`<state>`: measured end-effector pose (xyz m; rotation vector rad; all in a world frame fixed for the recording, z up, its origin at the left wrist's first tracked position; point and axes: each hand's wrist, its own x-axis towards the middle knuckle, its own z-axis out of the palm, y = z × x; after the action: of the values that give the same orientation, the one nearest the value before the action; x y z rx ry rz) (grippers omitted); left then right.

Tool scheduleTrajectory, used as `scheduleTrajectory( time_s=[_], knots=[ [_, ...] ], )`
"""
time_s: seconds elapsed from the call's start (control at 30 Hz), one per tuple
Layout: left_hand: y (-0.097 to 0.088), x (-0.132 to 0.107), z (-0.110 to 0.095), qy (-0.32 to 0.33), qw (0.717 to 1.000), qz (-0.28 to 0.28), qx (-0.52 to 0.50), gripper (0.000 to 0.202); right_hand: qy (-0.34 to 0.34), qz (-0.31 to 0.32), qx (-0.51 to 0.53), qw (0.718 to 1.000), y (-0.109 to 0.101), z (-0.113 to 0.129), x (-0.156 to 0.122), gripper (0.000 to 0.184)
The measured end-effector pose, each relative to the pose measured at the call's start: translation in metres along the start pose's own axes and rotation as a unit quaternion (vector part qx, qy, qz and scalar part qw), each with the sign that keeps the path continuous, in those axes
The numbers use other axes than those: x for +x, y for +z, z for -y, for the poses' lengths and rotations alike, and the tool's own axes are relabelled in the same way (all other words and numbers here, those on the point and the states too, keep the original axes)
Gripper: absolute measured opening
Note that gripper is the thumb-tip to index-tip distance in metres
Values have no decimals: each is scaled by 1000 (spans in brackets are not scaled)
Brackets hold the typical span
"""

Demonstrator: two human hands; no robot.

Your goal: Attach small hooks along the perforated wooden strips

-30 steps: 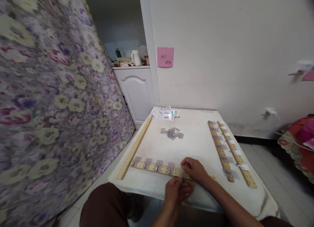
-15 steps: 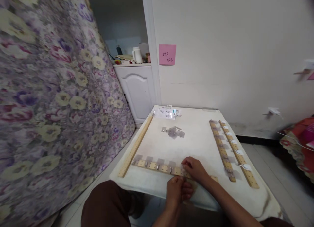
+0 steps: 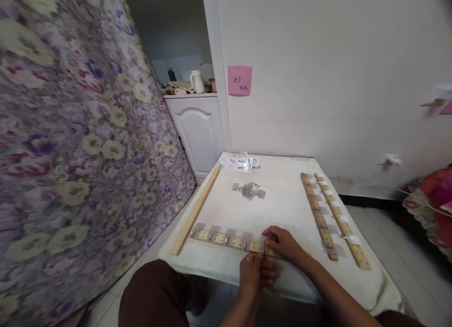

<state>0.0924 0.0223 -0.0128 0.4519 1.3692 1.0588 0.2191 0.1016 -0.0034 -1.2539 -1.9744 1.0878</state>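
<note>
A pale wooden strip with holes lies along the near side of the table. Small metal rings, each with a clear plastic square behind it, stand in a row on its left part. Over the strip's right part, my right hand has thumb and fingers pinched together at a tiny item I cannot make out. My left hand is just below, at the near edge of the strip, its fingers curled and thumb tip close to the same spot. The fingers hide what lies between the two hands.
Loose small pieces with clear plastic squares lie mid-table. A long bare holed strip runs down the left side. Two more strips stand at right, one with clear squares, one with white tags. Printed packets lie at the back.
The view has shifted very slightly. My right hand has edged a little over the strip; my left hand stays almost where it was.
</note>
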Motion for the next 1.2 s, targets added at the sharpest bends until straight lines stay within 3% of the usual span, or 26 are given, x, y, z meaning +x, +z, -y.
scheduleTrajectory(
  time_s=[0.23, 0.63, 1.2],
  knots=[
    [1, -2, -1, 4, 1000, -3, 9, 30, 0, -33, -29, 999, 5, 3, 0, 23],
    [4, 0, -3, -5, 1000, -9, 19, 31, 14, 12, -8, 1000, -1, 4, -3, 35],
    [6, -4, -7, -12, 1000, -15, 20, 22, 49, -13, -52, 997, 7, 3, -1, 32]
  ],
)
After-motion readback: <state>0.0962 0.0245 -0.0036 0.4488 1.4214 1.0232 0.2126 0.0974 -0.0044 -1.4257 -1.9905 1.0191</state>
